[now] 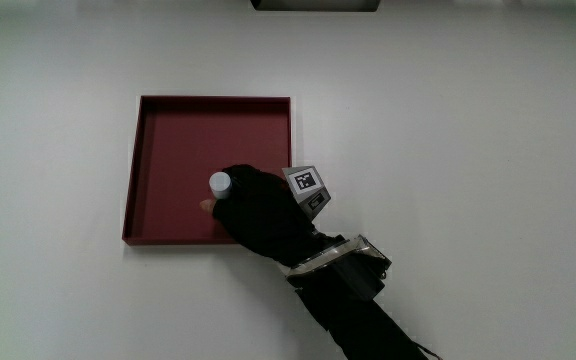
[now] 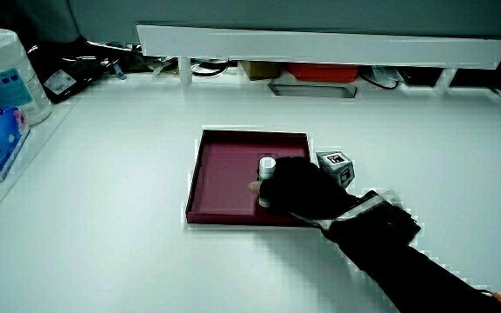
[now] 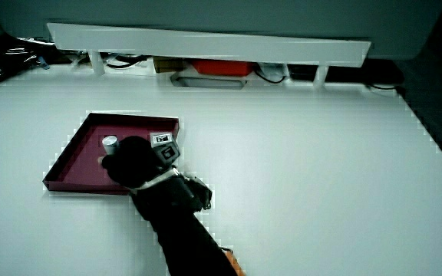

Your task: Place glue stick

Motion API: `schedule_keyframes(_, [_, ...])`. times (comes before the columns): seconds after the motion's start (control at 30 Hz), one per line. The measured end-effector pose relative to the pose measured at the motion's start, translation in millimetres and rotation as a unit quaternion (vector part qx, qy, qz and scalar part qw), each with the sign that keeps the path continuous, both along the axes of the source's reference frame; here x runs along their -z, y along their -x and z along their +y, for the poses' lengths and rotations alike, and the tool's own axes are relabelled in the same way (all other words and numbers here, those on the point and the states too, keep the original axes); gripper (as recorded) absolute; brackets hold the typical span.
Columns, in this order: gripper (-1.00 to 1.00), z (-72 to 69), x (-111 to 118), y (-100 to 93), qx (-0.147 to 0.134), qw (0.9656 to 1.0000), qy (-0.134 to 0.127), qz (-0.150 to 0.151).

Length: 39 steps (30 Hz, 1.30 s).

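The hand (image 1: 258, 212) wears a black glove of matte fabric that covers it entirely. On its back sits a small cube (image 1: 308, 187), pale grey-white, with a black-and-white square pattern printed on its upper face and a darker pattern on a side face. At the wrist a light, silvery band (image 1: 320, 256) crosses the arm, next to a dark blocky piece. The forearm (image 1: 363, 320) is clad in a black sleeve.

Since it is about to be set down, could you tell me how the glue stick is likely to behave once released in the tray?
The glue stick looks narrow and upright in the hand, so it may tip. Being round, it would probably roll then, though the red tray has a raised rim that should stop it. It seems stiff and light.
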<state>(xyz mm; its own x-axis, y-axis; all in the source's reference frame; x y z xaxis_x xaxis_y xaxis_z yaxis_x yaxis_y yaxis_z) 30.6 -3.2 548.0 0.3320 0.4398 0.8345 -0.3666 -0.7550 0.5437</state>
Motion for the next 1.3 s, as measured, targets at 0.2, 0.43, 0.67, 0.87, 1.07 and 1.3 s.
schedule_keyframes(0.2, [-0.26, 0.7, -3, -0.8, -0.006, 1.0000, -0.003, -0.001])
schedule_keyframes(0.43, [-0.47, 2.1, -4, -2.8, -0.018, 0.9997, -0.007, -0.014])
schedule_keyframes(0.67, [-0.68, 3.0, 0, -4.9, -0.025, 0.9993, -0.007, -0.028])
schedule_keyframes(0.87, [-0.85, 2.1, 3, -13.8, -0.030, 0.9983, -0.023, -0.043])
schedule_keyframes(1.07, [-1.00, -5.1, 31, -33.1, 0.014, 0.9911, -0.051, -0.123])
schedule_keyframes(1.3, [-1.00, -7.8, 78, -65.0, 0.077, 0.9888, -0.058, -0.114])
